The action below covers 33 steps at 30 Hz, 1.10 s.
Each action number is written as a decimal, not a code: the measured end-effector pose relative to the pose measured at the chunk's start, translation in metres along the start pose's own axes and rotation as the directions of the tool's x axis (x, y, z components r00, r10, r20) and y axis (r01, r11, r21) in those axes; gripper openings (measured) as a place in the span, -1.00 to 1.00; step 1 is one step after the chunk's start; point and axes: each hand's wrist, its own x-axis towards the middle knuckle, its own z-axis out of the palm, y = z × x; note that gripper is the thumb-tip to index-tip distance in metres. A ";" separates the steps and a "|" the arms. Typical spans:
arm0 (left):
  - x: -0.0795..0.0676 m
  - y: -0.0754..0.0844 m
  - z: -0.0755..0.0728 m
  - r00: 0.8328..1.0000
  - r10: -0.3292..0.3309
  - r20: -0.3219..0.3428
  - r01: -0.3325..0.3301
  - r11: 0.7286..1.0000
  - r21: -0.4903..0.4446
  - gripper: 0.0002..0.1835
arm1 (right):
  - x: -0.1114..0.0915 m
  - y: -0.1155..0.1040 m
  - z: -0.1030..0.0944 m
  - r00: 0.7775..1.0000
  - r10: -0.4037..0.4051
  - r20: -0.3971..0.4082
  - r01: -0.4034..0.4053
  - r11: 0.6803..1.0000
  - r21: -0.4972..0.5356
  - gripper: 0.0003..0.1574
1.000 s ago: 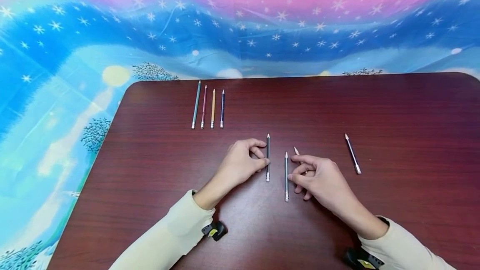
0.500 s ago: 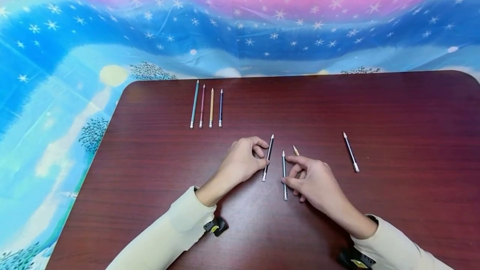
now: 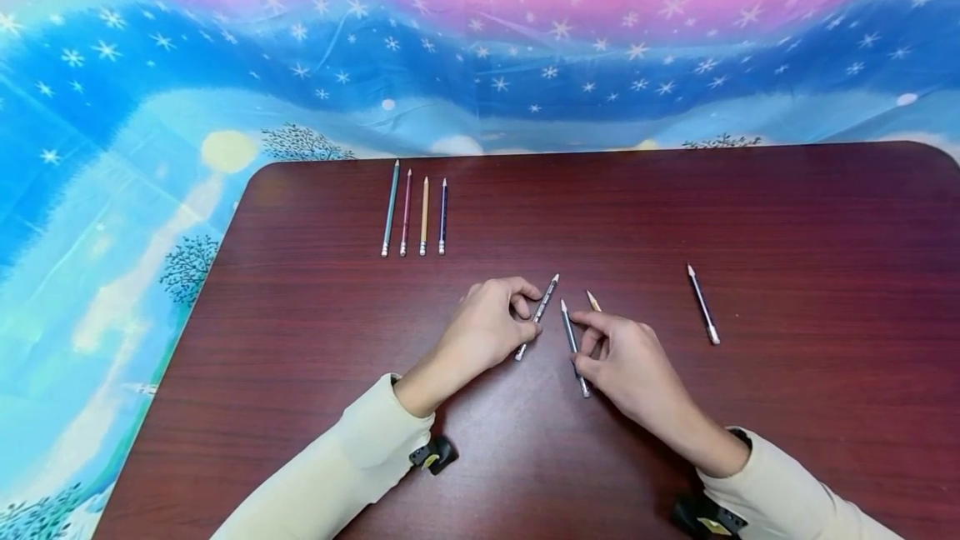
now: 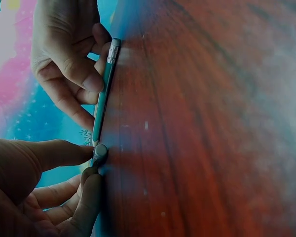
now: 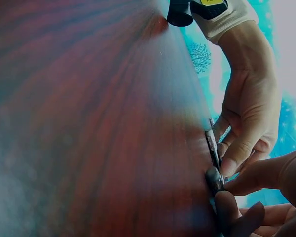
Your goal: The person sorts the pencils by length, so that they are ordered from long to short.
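Note:
In the head view, my left hand [image 3: 483, 319] pinches a dark patterned pencil [image 3: 550, 288] between thumb and fingers low over the table. That pencil slants, its tip leaning to the right. My right hand [image 3: 636, 357] holds a dark green pencil [image 3: 570, 330] by thumb and fingertips, its tip leaning left. In the left wrist view, the green pencil [image 4: 101, 112] runs along the tabletop, and the other pencil's eraser end [image 4: 100, 150] sits between my left thumb and finger. The two pencils are close together. Behind my right fingers a yellowish pencil [image 3: 593, 302] shows only its tip end.
At the back left, a teal pencil [image 3: 391, 211], a red pencil [image 3: 407, 211], a yellow pencil [image 3: 424, 215] and a dark blue pencil [image 3: 443, 217] lie side by side. A dark pencil [image 3: 702, 304] lies alone at right on the brown table [image 3: 825, 232]. Behind hangs a patterned cloth [image 3: 480, 40].
Both held pencils have turned where they are: the left one from upright in view to leaning right, the right one to leaning left. My right hand has moved slightly left.

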 end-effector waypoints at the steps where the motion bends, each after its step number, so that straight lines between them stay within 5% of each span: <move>1: 0.000 0.000 0.000 1.000 0.004 -0.001 -0.004 1.000 0.005 -0.65 | 0.000 0.000 0.000 1.000 -0.005 -0.002 0.005 1.000 -0.006 -0.39; 33: -0.005 -0.002 -0.007 0.998 -0.060 -0.036 0.065 0.989 0.136 -0.67 | 0.004 0.000 0.000 0.997 -0.062 -0.037 0.058 0.994 -0.089 -0.51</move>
